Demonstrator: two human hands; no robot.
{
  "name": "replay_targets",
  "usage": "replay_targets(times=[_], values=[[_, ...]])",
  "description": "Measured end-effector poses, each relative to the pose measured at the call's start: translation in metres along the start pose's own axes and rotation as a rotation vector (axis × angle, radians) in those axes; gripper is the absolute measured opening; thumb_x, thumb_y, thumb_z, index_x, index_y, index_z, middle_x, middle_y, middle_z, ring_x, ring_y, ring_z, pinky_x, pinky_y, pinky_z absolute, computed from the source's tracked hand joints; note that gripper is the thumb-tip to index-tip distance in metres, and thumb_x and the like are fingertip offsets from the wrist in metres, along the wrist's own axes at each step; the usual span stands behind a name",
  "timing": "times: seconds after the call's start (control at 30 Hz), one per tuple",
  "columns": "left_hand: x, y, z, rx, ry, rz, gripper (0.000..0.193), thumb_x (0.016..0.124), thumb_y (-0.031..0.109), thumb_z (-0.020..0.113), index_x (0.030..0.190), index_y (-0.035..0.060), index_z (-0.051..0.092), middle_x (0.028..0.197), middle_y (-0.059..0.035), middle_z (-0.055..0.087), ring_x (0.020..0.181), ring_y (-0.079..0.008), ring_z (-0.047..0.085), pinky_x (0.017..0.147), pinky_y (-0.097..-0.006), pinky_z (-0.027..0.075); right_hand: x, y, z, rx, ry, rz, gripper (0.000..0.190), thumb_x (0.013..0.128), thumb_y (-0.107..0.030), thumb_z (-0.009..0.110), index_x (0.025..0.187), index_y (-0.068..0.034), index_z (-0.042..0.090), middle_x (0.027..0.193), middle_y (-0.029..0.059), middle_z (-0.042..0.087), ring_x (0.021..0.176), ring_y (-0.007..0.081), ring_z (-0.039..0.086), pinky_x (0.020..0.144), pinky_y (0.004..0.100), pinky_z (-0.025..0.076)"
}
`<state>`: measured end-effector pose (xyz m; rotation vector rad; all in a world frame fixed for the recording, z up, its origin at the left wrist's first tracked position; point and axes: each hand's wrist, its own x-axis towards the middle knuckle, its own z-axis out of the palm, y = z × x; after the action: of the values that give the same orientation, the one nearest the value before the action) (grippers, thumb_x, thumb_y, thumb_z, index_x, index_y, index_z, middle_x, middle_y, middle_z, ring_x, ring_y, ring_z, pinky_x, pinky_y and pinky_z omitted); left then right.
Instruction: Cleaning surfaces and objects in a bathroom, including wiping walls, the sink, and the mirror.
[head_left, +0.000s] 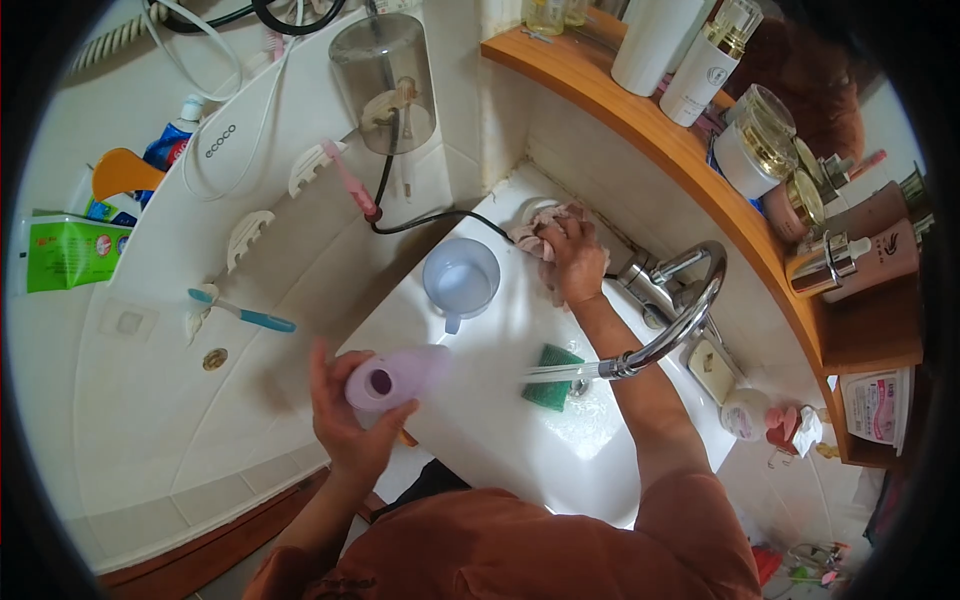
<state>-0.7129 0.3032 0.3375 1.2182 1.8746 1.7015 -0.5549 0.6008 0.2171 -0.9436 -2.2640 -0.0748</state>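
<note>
My left hand (346, 431) holds a pale purple plastic vessel (405, 367) over the near left edge of the white washbasin (480, 427). Its round dark opening faces up, and its far end is blurred. At the back of the basin, my right hand (576, 259) grips a crumpled pinkish cloth (541, 234) against the ledge. Between my hands, a translucent blue cup (461, 277) stands upright with its handle towards me. Water runs from the chrome faucet (701, 300) into the basin, where a green scouring pad (553, 377) lies by the drain.
A wooden shelf (645, 94) with bottles and jars curves along the right wall. On the left wall hang a pink toothbrush (351, 180) and a blue toothbrush (255, 316). A black cable (442, 215) runs behind the cup. A soap dish (711, 367) sits right of the faucet.
</note>
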Motion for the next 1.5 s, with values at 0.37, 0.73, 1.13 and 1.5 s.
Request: replay_targets(times=[0.37, 0.73, 1.13, 1.5], values=[[0.023, -0.049, -0.018, 0.088, 0.272, 0.003, 0.100, 0.062, 0.000, 0.079, 0.143, 0.0003, 0.019, 0.114, -0.0122, 0.050, 0.105, -0.0218, 0.052, 0.094, -0.0336, 0.041, -0.021, -0.008, -0.022, 0.069, -0.012, 0.151, 0.033, 0.053, -0.004, 0.071, 0.083, -0.017, 0.063, 0.095, 0.0037, 0.058, 0.088, 0.0291, 0.053, 0.071, 0.0398, 0.049], [0.025, -0.081, -0.017, 0.016, 0.234, -0.093, 0.096, 0.065, 0.002, 0.077, 0.143, 0.0042, 0.021, 0.114, -0.0118, 0.049, 0.105, -0.0209, 0.052, 0.093, -0.0341, 0.044, -0.042, -0.022, -0.060, 0.232, 0.098, 0.313, 0.040, 0.056, 0.004, 0.062, 0.093, -0.011, 0.063, 0.103, 0.0119, 0.058, 0.100, 0.0330, 0.053, 0.086, 0.0388, 0.045], [0.024, -0.068, -0.024, 0.376, 0.152, 0.114, 0.094, 0.067, 0.004, 0.074, 0.142, 0.0024, 0.019, 0.122, -0.0156, 0.043, 0.110, -0.0258, 0.047, 0.096, -0.0377, 0.040, -0.153, -0.013, -0.122, 0.759, 0.147, 0.822, 0.033, 0.069, 0.009, 0.068, 0.098, -0.001, 0.056, 0.097, 0.0042, 0.059, 0.088, 0.0130, 0.056, 0.083, 0.0254, 0.045], [0.044, -0.031, 0.139, 0.085, -0.364, 0.258, 0.067, 0.073, 0.001, 0.065, 0.134, 0.0034, 0.036, 0.131, -0.0205, 0.043, 0.122, -0.0324, 0.042, 0.100, -0.0409, 0.036, -0.152, -0.019, -0.173, 0.746, 0.226, 0.963, 0.038, 0.071, 0.008, 0.068, 0.106, -0.001, 0.057, 0.097, 0.0040, 0.062, 0.089, 0.0128, 0.058, 0.082, 0.0259, 0.047]])
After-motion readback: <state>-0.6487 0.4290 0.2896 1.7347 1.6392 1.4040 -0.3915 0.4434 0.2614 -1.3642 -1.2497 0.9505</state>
